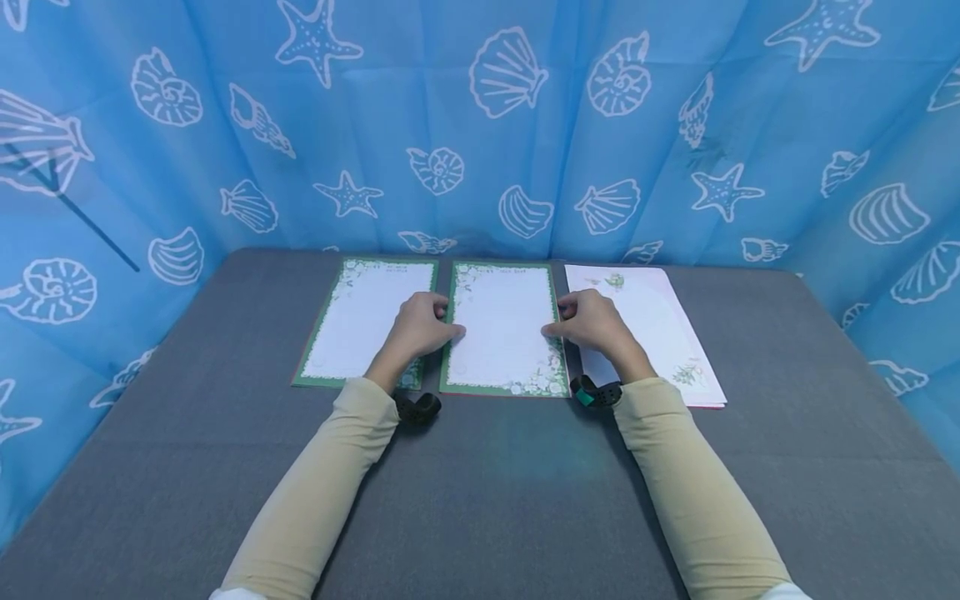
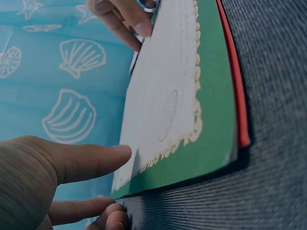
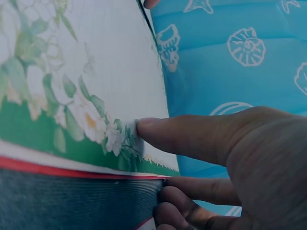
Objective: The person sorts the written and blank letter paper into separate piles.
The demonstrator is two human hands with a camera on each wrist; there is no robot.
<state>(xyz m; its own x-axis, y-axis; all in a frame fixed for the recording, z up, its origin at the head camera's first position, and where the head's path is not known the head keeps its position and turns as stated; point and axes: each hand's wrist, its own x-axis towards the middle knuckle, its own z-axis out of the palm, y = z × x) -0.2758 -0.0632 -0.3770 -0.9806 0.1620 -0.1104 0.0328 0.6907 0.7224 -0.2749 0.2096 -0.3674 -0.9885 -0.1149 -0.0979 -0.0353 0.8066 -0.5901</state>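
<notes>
Where the middle sheet (image 1: 502, 342) lies: between the left sheet (image 1: 356, 325) and the right sheet (image 1: 652, 333), on the grey table (image 1: 487, 500).
Left hand (image 1: 420, 323): pinches its left edge.
Right hand (image 1: 592, 319): pinches its right edge.
Row: to my eye laid out; final squaring and letting go seem left.

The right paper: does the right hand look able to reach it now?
Probably yes. The right hand is above the left side of the right paper, and nothing seems to lie on it, though the hand would likely first leave the edge of the middle paper.
</notes>
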